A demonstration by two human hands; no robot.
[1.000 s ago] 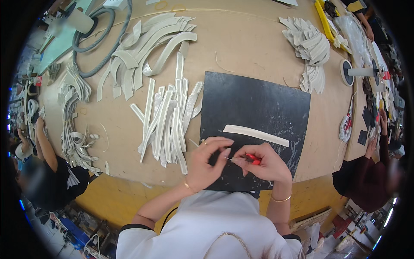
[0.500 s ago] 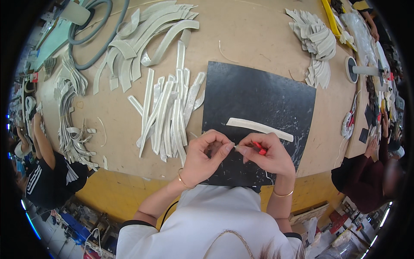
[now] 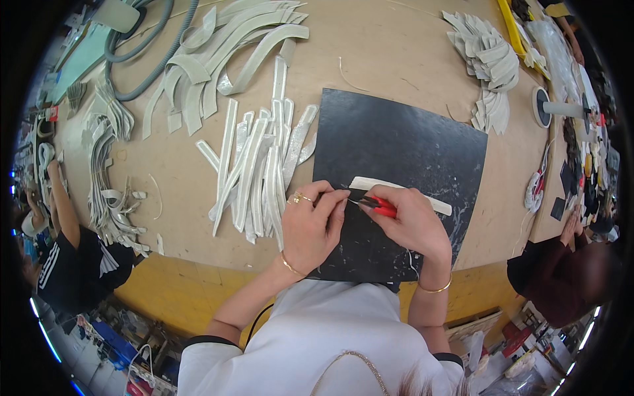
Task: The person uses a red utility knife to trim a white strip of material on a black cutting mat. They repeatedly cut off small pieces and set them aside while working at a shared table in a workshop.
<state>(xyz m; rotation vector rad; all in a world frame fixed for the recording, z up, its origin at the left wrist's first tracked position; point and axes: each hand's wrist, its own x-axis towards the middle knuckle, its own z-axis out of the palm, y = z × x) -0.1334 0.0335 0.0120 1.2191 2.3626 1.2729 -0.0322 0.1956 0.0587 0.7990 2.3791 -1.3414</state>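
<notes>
My right hand point(image 3: 413, 221) is closed around a small red-handled tool with a dark tip point(image 3: 382, 206), which looks like thread snips. Its tip points left, toward the pinched fingers of my left hand point(image 3: 314, 218). A short pale thread-like bit point(image 3: 354, 201) shows between the two hands; my left fingertips hide what they grip. Just beyond my hands, a narrow, slightly curved cream strip point(image 3: 438, 205) lies on the black mat point(image 3: 403, 132). My right hand covers part of this strip.
Left of the mat lies a loose pile of pale strips point(image 3: 254, 171), with wider curved strips point(image 3: 244, 46) behind it. Stacked pieces point(image 3: 485, 59) sit at the far right. A grey hose point(image 3: 152, 86) curls at the far left. Other people work at both sides.
Both hands have moved slightly away from me. The red-handled tool has swung out of my right palm, its dark tip now pointing to my left fingers.
</notes>
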